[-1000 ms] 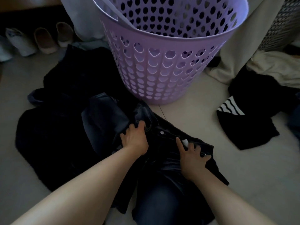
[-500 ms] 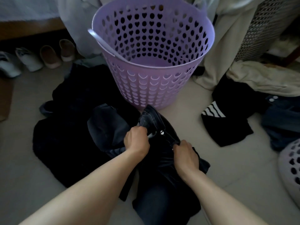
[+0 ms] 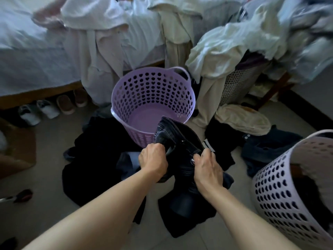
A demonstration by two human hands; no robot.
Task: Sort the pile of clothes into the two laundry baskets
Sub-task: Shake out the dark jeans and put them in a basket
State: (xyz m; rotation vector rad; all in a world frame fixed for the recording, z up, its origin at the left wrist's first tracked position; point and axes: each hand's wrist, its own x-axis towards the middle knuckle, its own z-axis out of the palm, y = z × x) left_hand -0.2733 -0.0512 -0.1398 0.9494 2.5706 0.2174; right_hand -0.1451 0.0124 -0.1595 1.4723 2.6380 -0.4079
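My left hand [image 3: 153, 160] and my right hand [image 3: 208, 167] both grip the waistband of dark jeans [image 3: 177, 139], lifted off the floor just in front of the purple basket [image 3: 124, 98]. The jeans' legs trail down between my arms to the floor. The purple basket stands upright and I see nothing inside it. A second, pale basket [image 3: 275, 184] stands at the right edge with something dark inside. Dark clothes [image 3: 93, 159] lie piled on the floor to the left of the jeans.
More dark garments [image 3: 266, 150] and a beige one [image 3: 241, 120] lie right of the purple basket. Light clothes [image 3: 225, 46] drape over a bed [image 3: 27, 56] and a mesh hamper [image 3: 236, 85] behind. Shoes [image 3: 48, 109] sit under the bed. A dark-handled tool [image 3: 21, 194] lies at the left.
Both hands closed on the jeans' waistband and raised it off the floor toward the purple basket. The view has tilted up and back, showing the bed and the second basket.
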